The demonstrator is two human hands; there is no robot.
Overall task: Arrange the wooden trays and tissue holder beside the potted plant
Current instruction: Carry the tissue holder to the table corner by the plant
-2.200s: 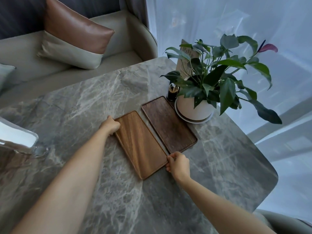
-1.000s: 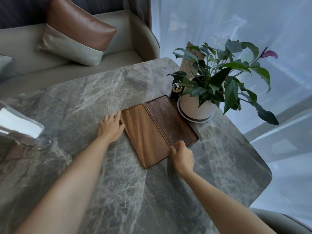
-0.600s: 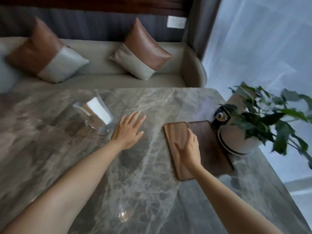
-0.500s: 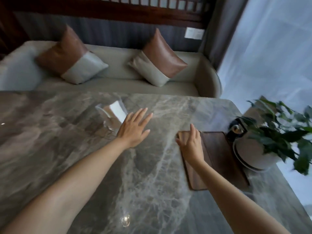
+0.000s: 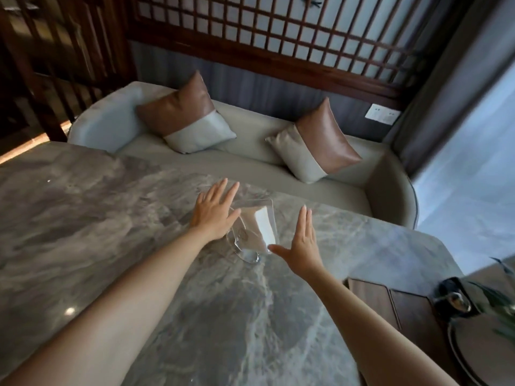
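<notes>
A clear tissue holder [image 5: 257, 228] with white tissues stands on the marble table [image 5: 111, 218], a little past its middle. My left hand [image 5: 213, 211] is open at the holder's left side, fingers spread, touching or nearly touching it. My right hand [image 5: 302, 246] is open just right of the holder, palm facing it, a small gap between. Two wooden trays lie side by side at the lower right: a lighter tray [image 5: 372, 299] and a darker tray [image 5: 415, 313]. Only the potted plant's saucer [image 5: 479, 355] and a few leaves show at the right edge.
A small dark jar [image 5: 454, 300] sits between the trays and the plant. A beige sofa [image 5: 250, 160] with two brown-and-grey cushions runs along the table's far edge. A sheer curtain hangs at the right, beyond the table's rounded corner.
Both hands left the trays, which now lie together by the plant. The view swung left and up, and my hands moved to either side of the tissue holder.
</notes>
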